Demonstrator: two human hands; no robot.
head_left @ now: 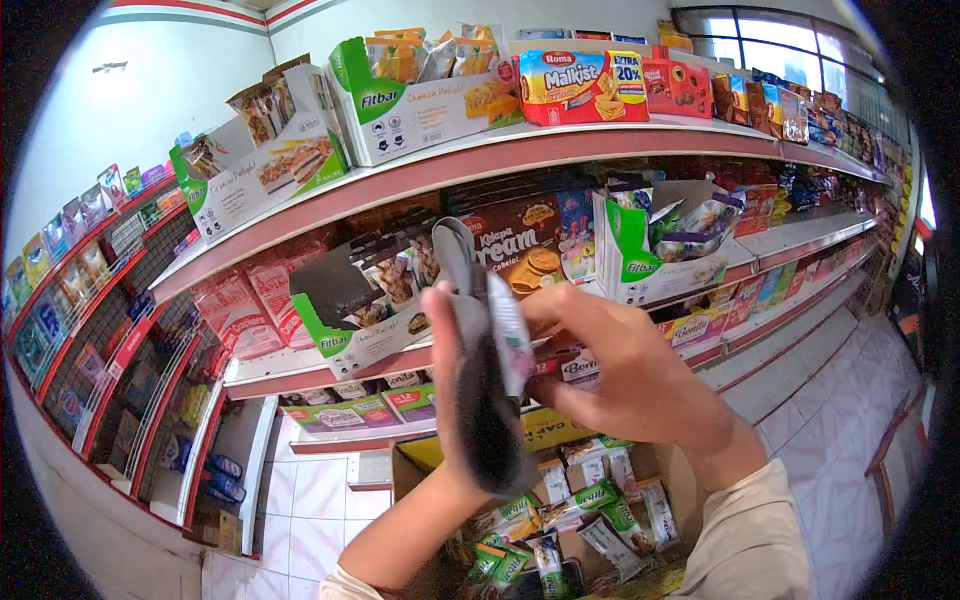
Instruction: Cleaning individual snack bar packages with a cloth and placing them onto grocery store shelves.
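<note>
My left hand (447,385) is wrapped round a long dark grey thing with rounded ends (485,410), held upright in front of the shelves; its kind I cannot make out. Against its right side stands a small white and pink packet (511,335), seen edge-on. My right hand (625,365) has its fingers bent and closed at that packet's edge. Below both hands is a cardboard box (425,455) with several snack bars in green, white and brown wrappers (600,510) inside.
Open white and green display cartons (420,115) of snack bars line the upper shelf, next to a red biscuit pack (580,85). On the middle shelf sit another carton (660,245) and pink cracker packs (235,305). A red-edged rack (130,345) stands left; white tiles (300,500) cover the floor.
</note>
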